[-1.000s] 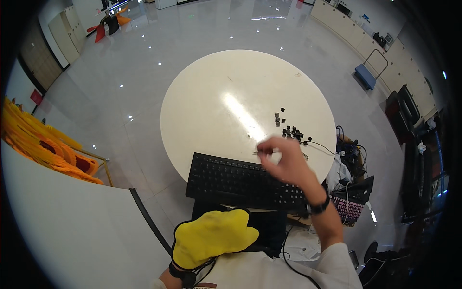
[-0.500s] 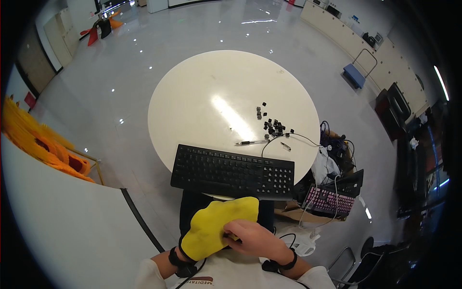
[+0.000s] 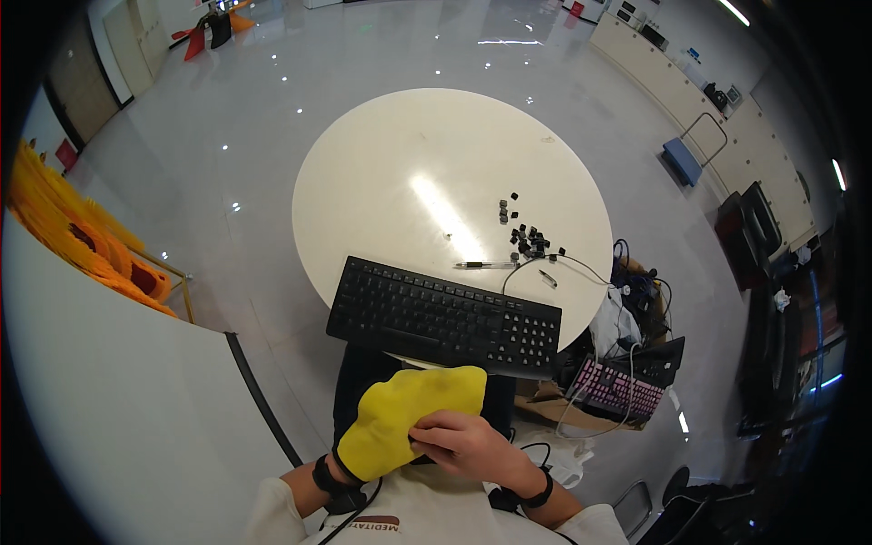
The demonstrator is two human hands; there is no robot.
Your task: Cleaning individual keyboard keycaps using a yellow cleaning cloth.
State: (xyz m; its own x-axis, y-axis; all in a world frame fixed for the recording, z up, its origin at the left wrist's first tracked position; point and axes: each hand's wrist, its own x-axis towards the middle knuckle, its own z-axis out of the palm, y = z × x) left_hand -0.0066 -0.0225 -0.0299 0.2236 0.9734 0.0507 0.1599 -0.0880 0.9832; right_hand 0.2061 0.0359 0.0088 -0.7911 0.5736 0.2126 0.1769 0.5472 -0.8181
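Note:
A yellow cloth (image 3: 395, 422) covers my left hand, so its fingers are hidden; only my left wrist (image 3: 332, 473) with a black band shows below. My right hand (image 3: 459, 445) is closed in a pinch against the cloth, fingertips pressed together. A small dark spot shows at those fingertips, too small to name. Just beyond both hands, a black keyboard (image 3: 445, 318) lies at the table's near edge, with its number pad keys bare of caps. Loose black keycaps (image 3: 531, 243) are scattered on the table behind its right side.
The round white table (image 3: 381, 163) holds a pen (image 3: 486, 265) and a small metal tool (image 3: 548, 279). A cable (image 3: 589, 266) runs off its right edge. Beside it, a cardboard box (image 3: 545, 406) holds cables and a pink-keyed keyboard (image 3: 619, 389). A white surface (image 3: 118, 391) is at left.
My right hand has shifted slightly left over the cloth, still pinched. The cloth's outline has changed a little. The whole view has tilted slightly; the keyboard and keycaps stay where they were on the table.

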